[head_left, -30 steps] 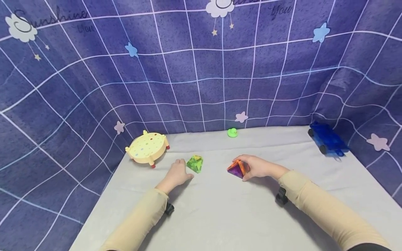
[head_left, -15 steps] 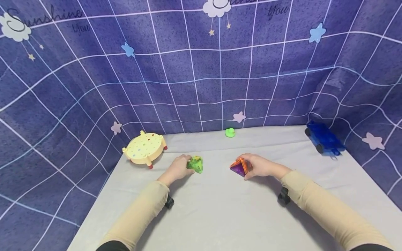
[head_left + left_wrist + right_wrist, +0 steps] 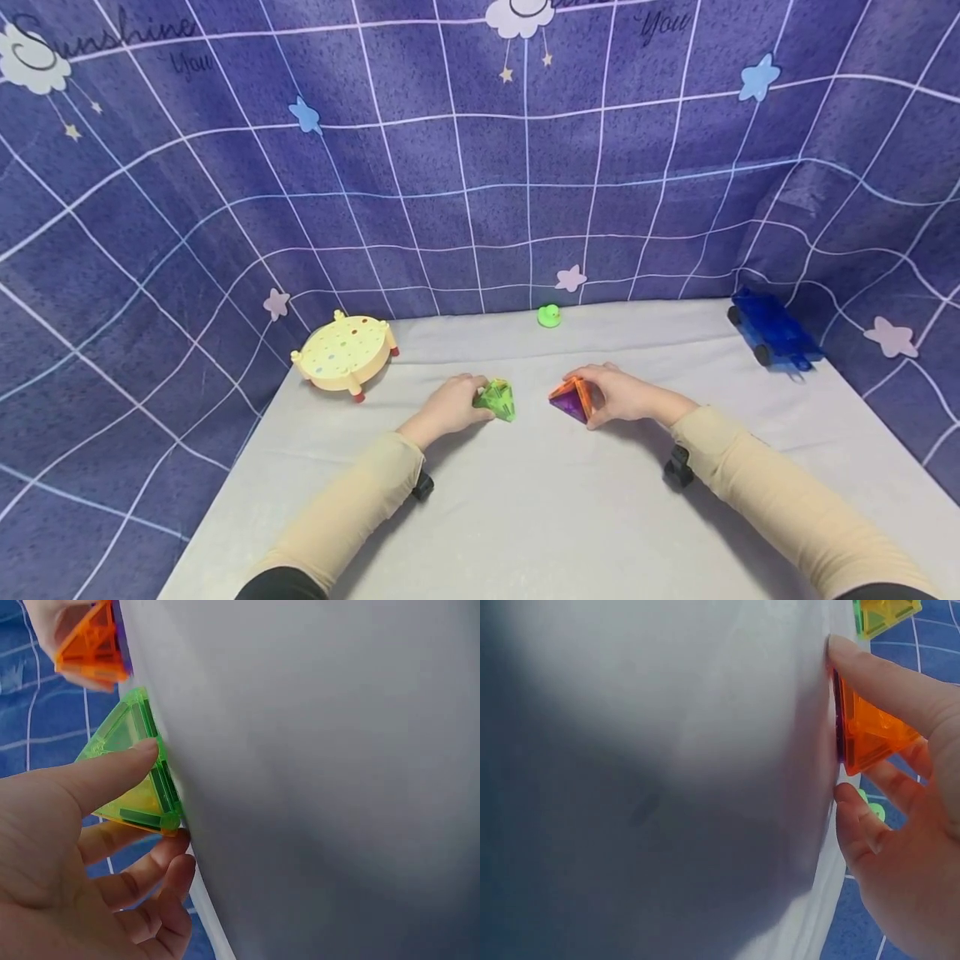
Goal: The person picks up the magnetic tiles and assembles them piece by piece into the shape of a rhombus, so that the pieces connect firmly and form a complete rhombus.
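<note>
Two small pyramids of see-through magnetic tiles are on the white cloth, a short gap apart. My left hand [image 3: 453, 405] grips the green and yellow magnetic tile pyramid [image 3: 501, 400]; in the left wrist view the thumb lies across a green face of that pyramid [image 3: 135, 769], fingers beneath. Across the gap, my right hand [image 3: 617, 395] holds the orange and purple magnetic tile pyramid [image 3: 572, 402] between thumb and fingers. Its orange side [image 3: 874, 731] fills the grasp in the right wrist view, and the purple face there shows only as a thin edge.
A pale yellow round toy table [image 3: 347, 353] with dotted top stands at the back left. By the curtain [image 3: 480, 167] sits a green rubber duck [image 3: 549, 316]. A blue toy car [image 3: 774, 330] is at the back right. White cloth [image 3: 510, 517] covers the tabletop.
My left hand has closed on the green and yellow pyramid and moved it right, towards the orange and purple one. The right hand keeps its hold, almost in place.
</note>
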### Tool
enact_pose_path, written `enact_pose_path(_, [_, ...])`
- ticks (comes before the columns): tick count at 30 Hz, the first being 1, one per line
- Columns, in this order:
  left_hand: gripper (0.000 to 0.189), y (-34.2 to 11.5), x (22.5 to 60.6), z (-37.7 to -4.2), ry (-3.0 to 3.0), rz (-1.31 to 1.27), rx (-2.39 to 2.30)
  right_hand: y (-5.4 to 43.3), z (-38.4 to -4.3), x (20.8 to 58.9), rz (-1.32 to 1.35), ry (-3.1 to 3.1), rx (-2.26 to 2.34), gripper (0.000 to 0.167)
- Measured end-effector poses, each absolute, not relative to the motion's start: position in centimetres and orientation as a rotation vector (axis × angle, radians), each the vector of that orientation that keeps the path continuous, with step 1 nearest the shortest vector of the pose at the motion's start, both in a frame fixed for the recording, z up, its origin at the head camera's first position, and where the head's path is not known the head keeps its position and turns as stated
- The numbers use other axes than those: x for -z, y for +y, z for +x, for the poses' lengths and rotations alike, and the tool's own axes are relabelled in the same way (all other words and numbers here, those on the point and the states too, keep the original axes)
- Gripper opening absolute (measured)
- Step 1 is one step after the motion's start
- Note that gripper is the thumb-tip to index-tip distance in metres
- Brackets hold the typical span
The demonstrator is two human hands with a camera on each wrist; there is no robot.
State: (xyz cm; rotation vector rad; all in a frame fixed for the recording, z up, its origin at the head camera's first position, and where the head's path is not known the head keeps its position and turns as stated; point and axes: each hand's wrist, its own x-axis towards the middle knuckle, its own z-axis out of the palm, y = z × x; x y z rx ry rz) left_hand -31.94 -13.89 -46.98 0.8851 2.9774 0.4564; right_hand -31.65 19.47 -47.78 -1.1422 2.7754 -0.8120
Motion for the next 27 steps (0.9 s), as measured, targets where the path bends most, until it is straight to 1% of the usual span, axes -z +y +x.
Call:
enact_pose_path(12, [0.048, -10.5, 46.9, -31.3, 2.937, 0.882, -0.424, 18.6, -31.6, 47.9, -1.077, 2.826, 0.860, 0.074])
enact_pose_path(18, [0.046, -9.6, 46.7, -31.3, 2.938, 0.878, -0.422, 18.1, -31.8, 48.0, -1.052, 2.796, 0.932, 0.073])
enact_pose_path(27, [0.047, -9.2, 47.2, -31.7, 2.937, 0.883, -0.415, 17.6, -31.8, 47.9, -1.020, 2.797, 0.920, 0.072])
